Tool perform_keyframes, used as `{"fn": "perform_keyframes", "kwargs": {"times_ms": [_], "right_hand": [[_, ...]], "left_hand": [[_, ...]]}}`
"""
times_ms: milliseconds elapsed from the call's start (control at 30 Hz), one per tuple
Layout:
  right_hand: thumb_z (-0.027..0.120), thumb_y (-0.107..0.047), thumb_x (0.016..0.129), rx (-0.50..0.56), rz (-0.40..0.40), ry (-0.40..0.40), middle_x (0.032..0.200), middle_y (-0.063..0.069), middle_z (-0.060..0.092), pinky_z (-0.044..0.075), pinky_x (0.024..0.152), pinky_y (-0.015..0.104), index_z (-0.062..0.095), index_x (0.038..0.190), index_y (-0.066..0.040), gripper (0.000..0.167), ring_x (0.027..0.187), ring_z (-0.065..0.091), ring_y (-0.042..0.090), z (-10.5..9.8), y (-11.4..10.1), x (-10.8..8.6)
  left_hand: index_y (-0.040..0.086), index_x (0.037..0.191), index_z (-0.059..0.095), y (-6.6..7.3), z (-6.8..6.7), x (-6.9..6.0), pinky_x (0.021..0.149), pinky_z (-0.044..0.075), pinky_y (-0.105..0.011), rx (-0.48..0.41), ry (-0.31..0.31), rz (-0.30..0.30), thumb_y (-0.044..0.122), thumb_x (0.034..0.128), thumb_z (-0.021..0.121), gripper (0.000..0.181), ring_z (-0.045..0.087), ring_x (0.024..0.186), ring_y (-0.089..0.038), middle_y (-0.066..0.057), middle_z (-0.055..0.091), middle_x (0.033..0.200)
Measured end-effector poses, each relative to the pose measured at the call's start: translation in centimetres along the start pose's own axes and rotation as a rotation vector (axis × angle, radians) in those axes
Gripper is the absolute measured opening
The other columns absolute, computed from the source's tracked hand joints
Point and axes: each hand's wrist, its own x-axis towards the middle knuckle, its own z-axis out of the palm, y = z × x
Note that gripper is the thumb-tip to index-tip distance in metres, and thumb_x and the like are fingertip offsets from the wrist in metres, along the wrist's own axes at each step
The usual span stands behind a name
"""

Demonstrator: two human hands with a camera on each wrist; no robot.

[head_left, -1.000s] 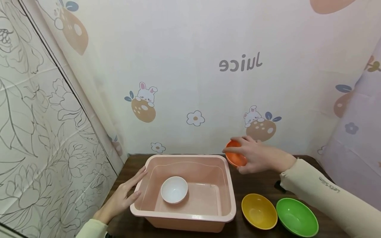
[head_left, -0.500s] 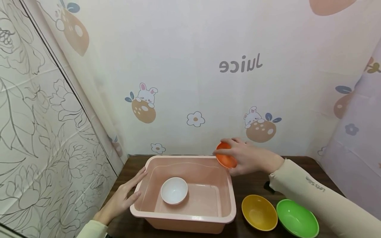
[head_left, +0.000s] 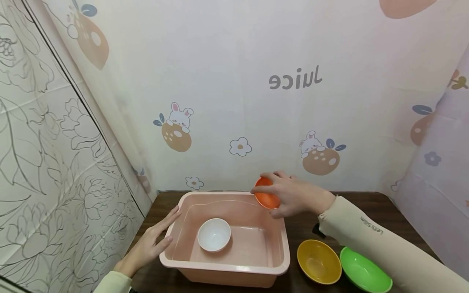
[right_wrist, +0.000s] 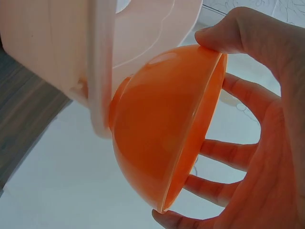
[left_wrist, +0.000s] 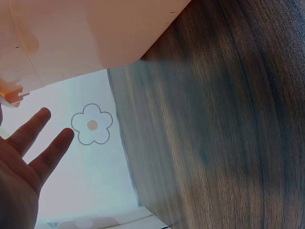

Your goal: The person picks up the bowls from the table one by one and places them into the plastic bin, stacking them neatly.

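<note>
My right hand (head_left: pixel 293 196) grips an orange bowl (head_left: pixel 266 197) by its rim, over the back right corner of a pink basin (head_left: pixel 234 267). In the right wrist view the thumb is on one side of the bowl (right_wrist: pixel 152 119) and the fingers spread across its opening. A white bowl (head_left: pixel 214 235) sits on the basin floor, left of centre. My left hand (head_left: pixel 149 242) rests on the basin's left rim with its fingers extended. The left wrist view shows two straight fingers (left_wrist: pixel 52 155) beside the basin wall (left_wrist: pixel 86 38).
A yellow bowl (head_left: pixel 318 261) and a green bowl (head_left: pixel 364 270) stand on the dark wooden table (head_left: pixel 351 203), right of the basin. The right sleeve (head_left: pixel 384 240) partly covers the green one. A printed curtain (head_left: pixel 234 101) hangs behind the table.
My right hand has carried the orange bowl leftward, from beside the basin to over its back right corner. The left hand and the other bowls stay in place.
</note>
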Motion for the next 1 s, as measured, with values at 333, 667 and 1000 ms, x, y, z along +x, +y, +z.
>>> {"fn": "perform_keyframes", "kwargs": {"times_ms": [333,667,1000], "right_hand": [[0.073,-0.041,0.081,0.015,-0.014,-0.035,0.159,0.009,0.039,0.048,0.096,0.063,0.056,0.143,-0.047,0.065,0.140,0.039,0.037,0.7,-1.3,1.4],[0.073,-0.041,0.080,0.042,-0.044,-0.041,0.158,0.009,0.041,0.049,0.095,0.061,0.058,0.143,-0.045,0.064,0.136,0.041,0.034,2.1,-2.4,3.0],[0.076,-0.044,0.080,0.037,-0.086,-0.011,0.150,0.008,0.047,0.052,0.084,0.053,0.061,0.139,-0.042,0.061,0.128,0.046,0.030,3.0,-3.6,4.1]], "left_hand": [[0.014,0.157,0.045,0.0,0.0,-0.1,0.113,0.038,-0.025,0.005,-0.003,-0.008,0.010,0.0935,0.065,0.066,0.043,0.148,-0.018,-0.009,0.038,0.165],[0.015,0.157,0.045,-0.1,0.0,-0.1,0.112,0.042,-0.029,0.019,-0.005,-0.012,0.011,0.0935,0.065,0.066,0.044,0.147,-0.016,-0.008,0.039,0.165],[0.016,0.156,0.046,-0.1,0.0,0.1,0.110,0.046,-0.036,0.024,-0.012,-0.023,0.011,0.0935,0.064,0.066,0.045,0.147,-0.018,-0.007,0.038,0.166]]}}
